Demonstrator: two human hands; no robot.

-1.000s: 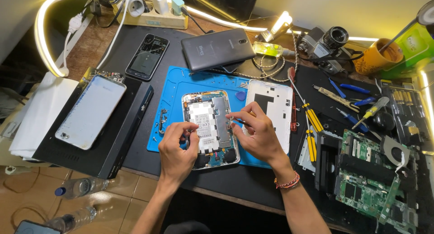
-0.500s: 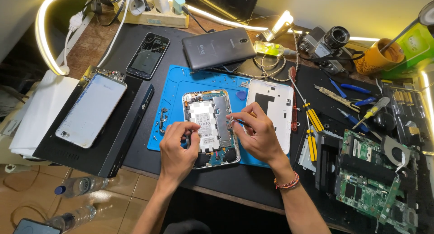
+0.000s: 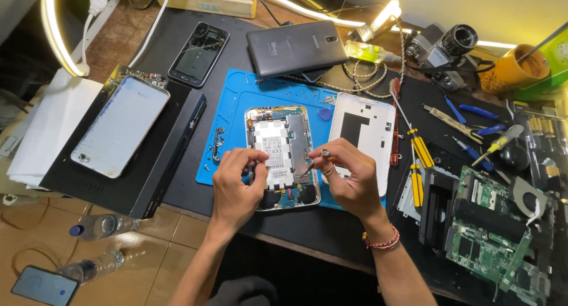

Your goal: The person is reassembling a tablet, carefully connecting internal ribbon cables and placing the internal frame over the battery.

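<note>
Two hands work over an opened tablet lying on a blue repair mat on the bench. The left hand pinches the tablet's left edge. The right hand is closed on a thin tool, tip at the tablet's right side. A white back cover lies just beside it.

My table carries a blue mat near its front edge, a black box at the left, a green circuit board at the right.
</note>
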